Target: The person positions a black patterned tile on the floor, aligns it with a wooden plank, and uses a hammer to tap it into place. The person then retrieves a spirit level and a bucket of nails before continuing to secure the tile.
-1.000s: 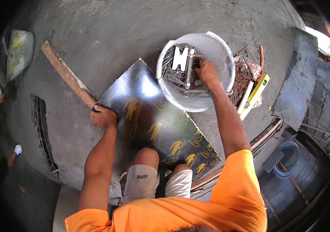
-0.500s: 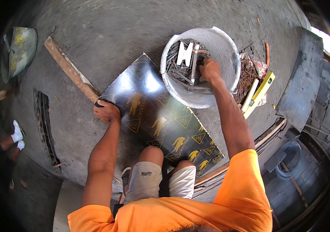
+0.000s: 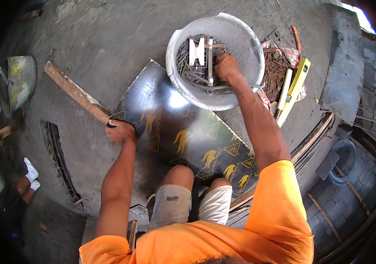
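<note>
Left hand [image 3: 120, 131]: fingers curled at left corner of glossy black-faced plywood panel [image 3: 164, 132], by the rough timber batten [image 3: 75, 88]; can't tell what they grip. Right hand [image 3: 226, 68]: inside round grey bucket [image 3: 247, 48], fingers down at steel nails [image 3: 188, 72], grip hidden. Bucket rim overlaps panel's far-right edge in view. Yellow spirit level [image 3: 294, 90] sits toward concrete floor's [image 3: 104, 35] near-right edge. Wide floor stretch between batten and bucket.
</note>
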A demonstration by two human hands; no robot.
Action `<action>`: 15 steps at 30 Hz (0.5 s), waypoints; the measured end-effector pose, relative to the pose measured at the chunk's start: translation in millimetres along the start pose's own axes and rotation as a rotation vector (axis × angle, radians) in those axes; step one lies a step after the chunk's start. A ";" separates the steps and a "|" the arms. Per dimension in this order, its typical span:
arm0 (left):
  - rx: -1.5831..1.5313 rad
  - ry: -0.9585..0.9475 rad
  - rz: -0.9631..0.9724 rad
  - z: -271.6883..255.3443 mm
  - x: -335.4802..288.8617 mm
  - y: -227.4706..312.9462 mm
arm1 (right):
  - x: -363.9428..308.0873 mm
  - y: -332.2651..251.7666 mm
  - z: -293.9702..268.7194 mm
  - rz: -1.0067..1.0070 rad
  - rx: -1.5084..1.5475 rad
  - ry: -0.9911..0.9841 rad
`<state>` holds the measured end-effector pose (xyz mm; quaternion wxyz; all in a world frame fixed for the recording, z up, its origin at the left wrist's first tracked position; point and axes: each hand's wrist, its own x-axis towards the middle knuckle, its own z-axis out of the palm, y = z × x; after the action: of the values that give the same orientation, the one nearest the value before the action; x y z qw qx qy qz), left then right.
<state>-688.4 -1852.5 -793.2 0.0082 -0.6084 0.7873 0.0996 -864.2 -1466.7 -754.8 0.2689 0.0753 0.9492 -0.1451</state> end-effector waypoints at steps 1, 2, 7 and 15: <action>0.006 -0.001 -0.010 -0.7 0.0 0.4 | -1.0 -0.3 -5.9 -0.042 -0.073 -0.039; 0.004 0.006 0.001 -1.1 -0.1 1.2 | -2.0 -1.3 -14.4 -0.105 -0.165 -0.052; -0.026 -0.020 -0.026 -1.4 1.0 -2.5 | -22.4 -10.2 -76.3 0.022 0.206 -0.054; -0.132 0.211 0.098 20.4 9.2 -15.2 | -148.2 -18.7 -114.4 -0.110 1.568 0.039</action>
<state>-678.4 -1861.5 -816.7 -0.1196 -0.5754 0.8044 0.0871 -799.2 -1457.9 -578.5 0.1130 0.1987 0.5767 -0.7843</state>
